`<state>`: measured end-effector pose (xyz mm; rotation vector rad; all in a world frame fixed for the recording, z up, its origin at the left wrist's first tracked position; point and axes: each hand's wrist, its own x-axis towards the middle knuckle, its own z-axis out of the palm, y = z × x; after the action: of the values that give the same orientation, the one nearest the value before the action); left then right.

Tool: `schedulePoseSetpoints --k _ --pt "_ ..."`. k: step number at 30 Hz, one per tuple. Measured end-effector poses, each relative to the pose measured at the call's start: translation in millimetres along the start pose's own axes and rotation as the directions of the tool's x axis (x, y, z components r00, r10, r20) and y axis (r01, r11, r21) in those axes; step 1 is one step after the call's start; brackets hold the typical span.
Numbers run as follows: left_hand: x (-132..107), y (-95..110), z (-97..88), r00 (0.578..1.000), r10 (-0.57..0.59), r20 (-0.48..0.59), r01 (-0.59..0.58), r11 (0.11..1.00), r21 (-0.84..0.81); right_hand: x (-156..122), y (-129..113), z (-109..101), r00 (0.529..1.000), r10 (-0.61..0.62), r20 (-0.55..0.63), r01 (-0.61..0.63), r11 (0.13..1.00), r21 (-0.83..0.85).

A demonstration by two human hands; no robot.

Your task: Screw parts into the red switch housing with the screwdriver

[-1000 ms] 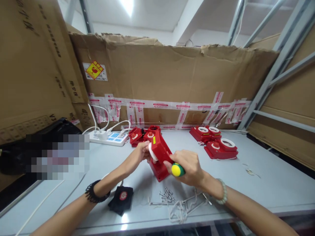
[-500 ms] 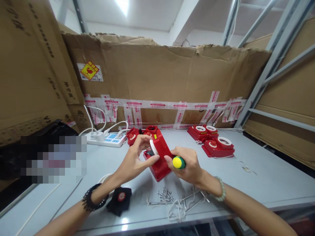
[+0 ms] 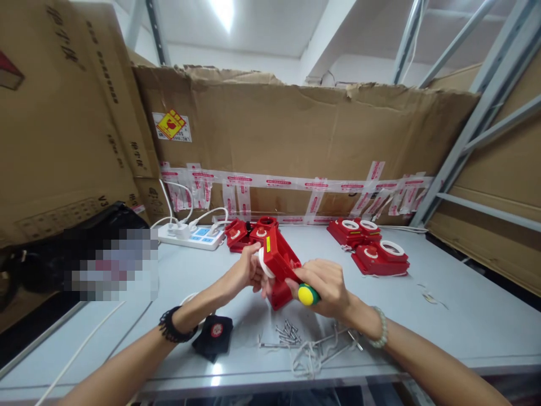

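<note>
A red plastic housing [image 3: 274, 254] with a white ring [image 3: 264, 264] is held tilted above the table. My left hand [image 3: 245, 272] is closed around its ring side, fingers curled at the ring. My right hand [image 3: 327, 285] grips a screwdriver [image 3: 308, 294] by its green and yellow handle, its thumb and fingers against the housing's right side. The screwdriver's shaft is hidden. More red plastic [image 3: 281, 296] shows beneath the housing; I cannot tell whether it is joined on. Loose screws [image 3: 288, 332] lie on the table in front of my hands.
Metal rods and white cord [image 3: 310, 358] lie near the front edge, with a black cloth-like piece [image 3: 214, 335] to their left. More red housings [image 3: 380, 258] stand back right, others [image 3: 239, 234] behind my hands. A power strip [image 3: 192, 237] and a cardboard wall [image 3: 296, 129] are behind.
The red housing has turned in my hands, so more of its open inner side shows. My left fingers have shifted and curled under the ring. The whole view has moved slightly.
</note>
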<state>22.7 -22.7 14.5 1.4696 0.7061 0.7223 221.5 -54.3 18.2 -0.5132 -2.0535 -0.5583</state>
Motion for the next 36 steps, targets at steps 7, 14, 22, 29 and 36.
schedulePoseSetpoints --k 7,14,22,29,36 --pt "-9.3 2.9 6.5 0.766 0.614 -0.189 -0.410 0.694 0.592 0.2 2.3 2.5 0.993 0.091 -0.071 -0.089 0.995 0.039" --pt "-6.9 7.4 3.6 0.841 0.512 -0.174 -0.391 0.798 0.459 0.5 4.5 0.7 0.989 0.116 -0.087 -0.112 0.992 0.057" --pt "-35.1 49.7 -36.9 0.917 0.391 -0.076 -0.209 0.634 0.745 3.1 7.4 -5.2 0.986 0.099 -0.133 -0.095 0.995 0.034" --pt "-88.4 45.8 -92.5 0.975 -0.132 -0.178 0.214 0.350 0.912 1.3 8.3 -2.5 0.991 0.062 -0.118 -0.060 0.998 0.019" --pt "-102.6 23.8 -111.3 0.945 -0.291 -0.150 0.265 0.413 0.871 2.1 7.5 -3.7 0.995 0.060 -0.080 -0.059 0.998 0.015"
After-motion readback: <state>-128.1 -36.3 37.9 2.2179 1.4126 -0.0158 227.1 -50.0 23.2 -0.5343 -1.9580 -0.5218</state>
